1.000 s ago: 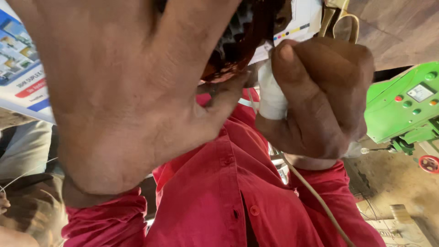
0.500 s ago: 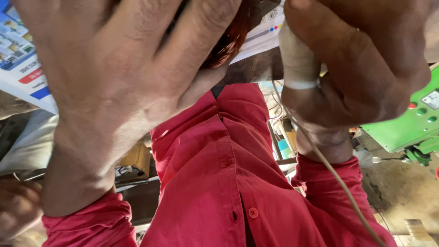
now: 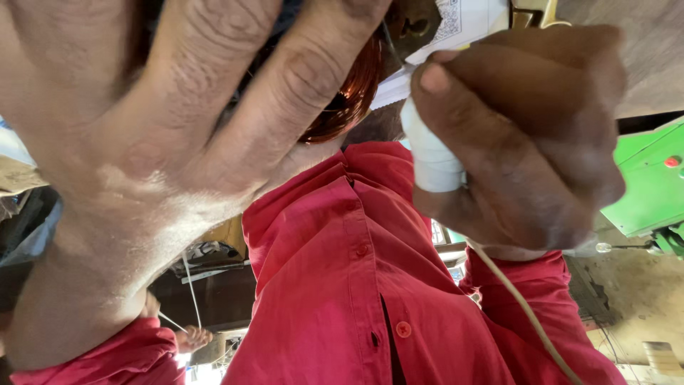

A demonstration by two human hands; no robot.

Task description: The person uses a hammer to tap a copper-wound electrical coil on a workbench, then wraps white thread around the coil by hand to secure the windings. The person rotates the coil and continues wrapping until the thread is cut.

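We are pressing our left hand (image 3: 164, 142), fingers spread, over a copper wire coil (image 3: 349, 93) at twelve o'clock, while our right hand (image 3: 527, 142) is clamping a white tape roll (image 3: 431, 153); a green machine (image 3: 652, 182) is sitting at three o'clock in the cluttered workshop.

Bright daylight from the right, glaring on the green metal machine casing (image 3: 652, 185). Close, slightly soft left hand (image 3: 153, 153), stretched by the wide lens. Deep shadow lower left; sharp red cotton shirt (image 3: 356, 285).

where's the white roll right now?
Head view, upper right: the white roll sits in the right hand, beside the copper coil that the left hand covers.
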